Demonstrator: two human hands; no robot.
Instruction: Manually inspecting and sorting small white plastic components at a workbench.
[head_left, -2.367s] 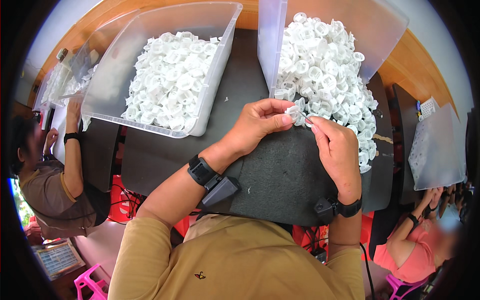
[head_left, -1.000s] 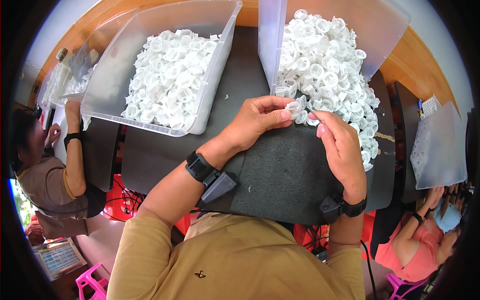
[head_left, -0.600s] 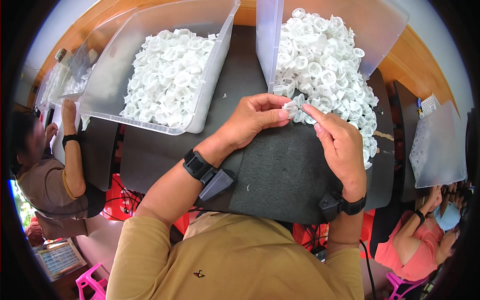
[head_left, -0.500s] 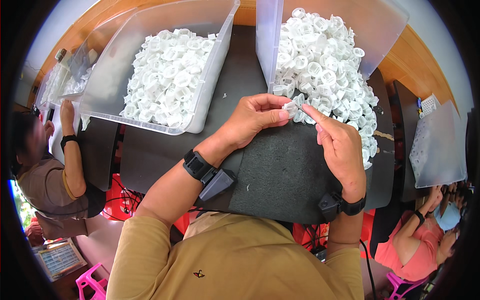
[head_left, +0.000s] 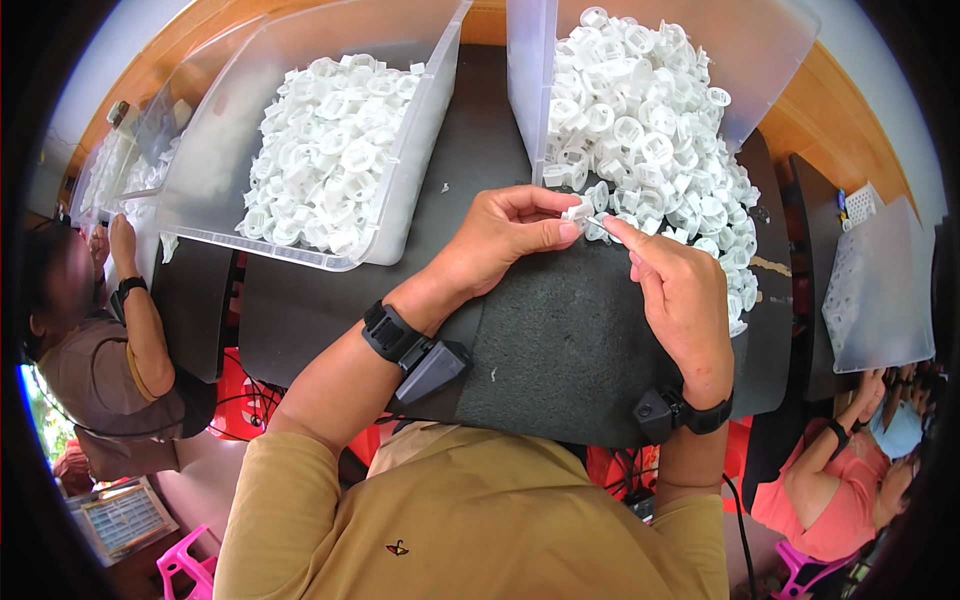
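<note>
Between the thumb and fingers of my left hand (head_left: 510,230) is a small white plastic part (head_left: 578,213), pinched just above the dark mat. My right hand (head_left: 680,290) is closed, its index finger stretched along a thin, metallic-looking tool (head_left: 600,222). The tool's tip reaches the held part or lies right beside it; its handle is hidden in the hand. Just beyond both hands spreads a heap of similar white plastic parts (head_left: 655,150), round with square openings, spilling from a tipped translucent bin (head_left: 535,90).
A second translucent bin (head_left: 400,190), holding many white parts, stands at the left. The dark mat (head_left: 560,340) lies on the black table (head_left: 470,120) before me. A co-worker (head_left: 110,310) sits at the left; another person (head_left: 830,480) is at the right near another bin (head_left: 880,290).
My right hand has shifted slightly right and down, showing more of the thin tool. My left hand stays nearly in place. The left co-worker's raised arm has moved a little.
</note>
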